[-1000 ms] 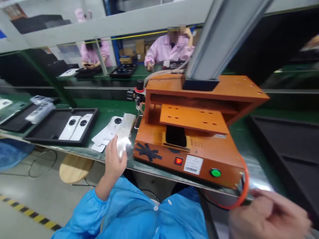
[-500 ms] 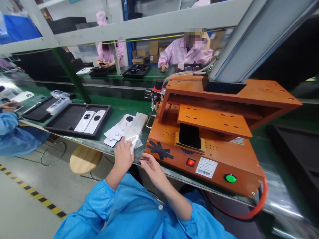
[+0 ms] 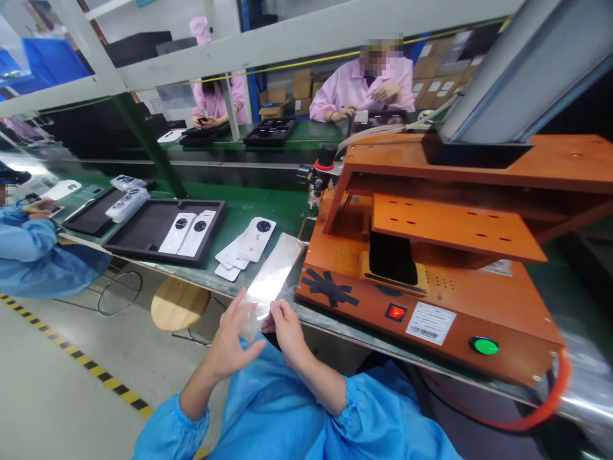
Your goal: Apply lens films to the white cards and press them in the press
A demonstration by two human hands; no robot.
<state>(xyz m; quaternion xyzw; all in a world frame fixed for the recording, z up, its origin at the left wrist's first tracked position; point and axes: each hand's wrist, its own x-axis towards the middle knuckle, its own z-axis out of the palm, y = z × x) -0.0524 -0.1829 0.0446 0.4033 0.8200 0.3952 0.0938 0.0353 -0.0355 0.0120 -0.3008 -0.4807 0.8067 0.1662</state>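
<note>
A worker in a blue smock grips a clear plastic sleeve [image 3: 271, 285] with both hands at the near edge of a green belt [image 3: 261, 207]. The sleeve's far end lies on the belt and its near end is lifted off the edge toward the worker. The left hand [image 3: 230, 340] is half open, thumb out and fingertips spread against the sleeve's near end. The right hand [image 3: 286, 331] is curled tighter, thumb and fingers pinching the same end from the other side. The 2 hands sit just beside each other, with the sleeve running from them toward 12 o'clock.

At 2 o'clock from the hands stands an orange press fixture [image 3: 445, 291], touching or all but touching the sleeve's right edge. Its front panel carries a cross of black tape [image 3: 330, 289], a lit red switch [image 3: 396, 312], a white label [image 3: 430, 323] and a green button [image 3: 484, 346]. A black block [image 3: 393, 259] sits in the nest under its upper plate.

At 11 o'clock from the hands, a fanned pile of white back covers [image 3: 245, 248] lies on the belt just left of the sleeve. Farther toward 10 o'clock, a black tray [image 3: 158, 253] holds 2 more white covers [image 3: 189, 233] side by side. A wooden stool [image 3: 177, 305] stands below the belt's edge. Across the line at 12 o'clock, 2 people in pink coats [image 3: 364, 86] work at black trays, and a sleeve of another blue smock [image 3: 33, 255] shows at 9 o'clock.
</note>
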